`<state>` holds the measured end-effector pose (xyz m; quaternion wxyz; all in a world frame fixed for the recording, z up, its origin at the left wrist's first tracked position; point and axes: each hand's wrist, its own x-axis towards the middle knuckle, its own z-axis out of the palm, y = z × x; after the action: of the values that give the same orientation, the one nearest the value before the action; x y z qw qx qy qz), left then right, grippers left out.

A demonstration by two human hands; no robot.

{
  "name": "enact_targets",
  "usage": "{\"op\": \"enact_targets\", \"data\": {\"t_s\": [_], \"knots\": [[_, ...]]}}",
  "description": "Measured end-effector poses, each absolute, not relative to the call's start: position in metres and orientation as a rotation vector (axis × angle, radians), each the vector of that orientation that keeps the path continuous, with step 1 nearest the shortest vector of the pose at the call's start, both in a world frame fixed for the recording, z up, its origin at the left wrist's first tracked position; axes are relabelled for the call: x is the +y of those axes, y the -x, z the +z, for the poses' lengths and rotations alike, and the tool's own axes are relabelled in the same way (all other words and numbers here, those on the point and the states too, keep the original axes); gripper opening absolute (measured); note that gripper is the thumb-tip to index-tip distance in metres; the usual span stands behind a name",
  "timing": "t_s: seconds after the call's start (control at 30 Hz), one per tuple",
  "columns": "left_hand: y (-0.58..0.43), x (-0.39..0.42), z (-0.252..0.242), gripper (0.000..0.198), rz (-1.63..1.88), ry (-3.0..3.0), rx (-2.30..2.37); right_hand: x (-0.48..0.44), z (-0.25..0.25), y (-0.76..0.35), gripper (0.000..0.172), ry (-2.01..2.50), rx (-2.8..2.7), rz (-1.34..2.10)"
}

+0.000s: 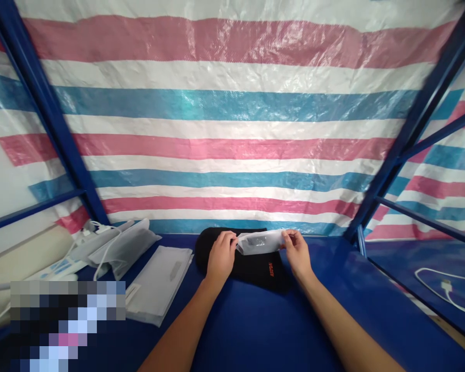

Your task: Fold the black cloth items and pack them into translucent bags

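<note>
A frosted, see-through plastic bag (261,242), folded into a narrow strip, is stretched between my two hands. My left hand (222,252) pinches its left end, and my right hand (297,253) grips the right end between thumb and fingers. A dark patch shows on the bag, too unclear to make out. Below it lies a flat black cloth item (256,268) with orange lettering near its right edge. Its exact kind does not show, and the bag and my left hand cover part of it.
To the left lies a flat stack of frosted plastic bags (160,281). Behind it are crumpled bags (127,248) and a white power strip (62,266) with cables. Blue metal posts (406,129) frame the blue surface (256,330). A striped plastic sheet (232,150) hangs behind. A white cable (445,284) lies right.
</note>
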<state>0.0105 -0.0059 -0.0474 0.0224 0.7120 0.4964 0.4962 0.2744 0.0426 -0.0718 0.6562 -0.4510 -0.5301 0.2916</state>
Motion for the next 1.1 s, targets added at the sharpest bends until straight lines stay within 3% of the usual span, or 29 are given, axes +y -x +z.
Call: {"op": "enact_targets", "data": {"t_s": [0.2, 0.47, 0.7, 0.87, 1.1], "knots": [[-0.018, -0.013, -0.05, 0.02, 1.442, -2.108, 1.431, 0.035, -0.069, -0.267, 0.052, 1.024, -1.265, 0.691], [0.002, -0.017, -0.018, 0.019, 1.588, -2.035, 1.454, 0.031, -0.065, -0.264, 0.052, 1.003, -1.341, 0.66], [0.074, -0.037, 0.026, 0.031, 1.712, -1.629, 1.884, 0.031, -0.068, -0.264, 0.047, 1.002, -1.403, 0.665], [0.169, -0.066, 0.024, 0.04, 1.86, -1.282, 2.148, 0.028, -0.069, -0.26, 0.043, 1.013, -1.475, 0.683], [0.235, -0.089, -0.006, 0.032, 1.411, -1.508, 2.724, 0.019, -0.067, -0.252, 0.031, 1.007, -1.846, 0.512]]}}
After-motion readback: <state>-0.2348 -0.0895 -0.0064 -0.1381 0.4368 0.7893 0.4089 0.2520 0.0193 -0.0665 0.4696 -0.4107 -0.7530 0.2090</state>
